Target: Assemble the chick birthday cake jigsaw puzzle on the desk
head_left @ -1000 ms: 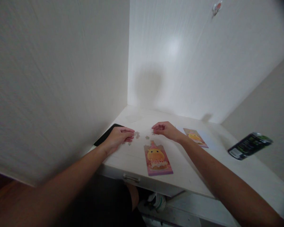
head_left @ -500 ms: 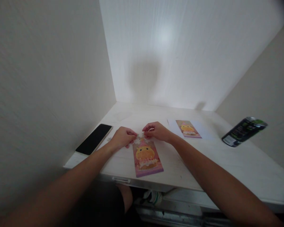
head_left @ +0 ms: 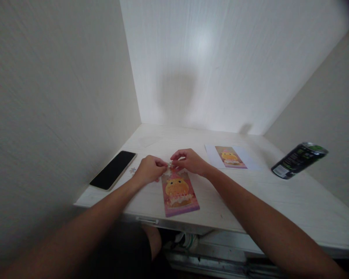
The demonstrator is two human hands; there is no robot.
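Observation:
A jigsaw puzzle point(head_left: 179, 195) with a yellow cartoon figure and a cake lies near the table's front edge, its lower part joined together. At its upper edge, my left hand point(head_left: 151, 169) is closed in a pinch on a small puzzle piece point(head_left: 170, 165). My right hand point(head_left: 190, 161) comes in from the right, thumb and fingertips pinched at the same spot, nearly meeting the left fingertips. The fingers partly hide the top of the puzzle. Loose grey puzzle pieces point(head_left: 132, 170) lie left of my left hand, partly covered by it.
A phone point(head_left: 113, 170) lies at the left edge. At the right, a picture card point(head_left: 230, 157) with the same figure rests on white paper point(head_left: 211, 152). A dark drink can point(head_left: 299, 161) stands further right. White walls enclose the table point(head_left: 186, 135). A clear sheet point(head_left: 149, 141) lies at the back left.
My right hand has shifted slightly left, closer to my left hand and over the puzzle's top edge. The left hand stays almost in place. The view has moved a little.

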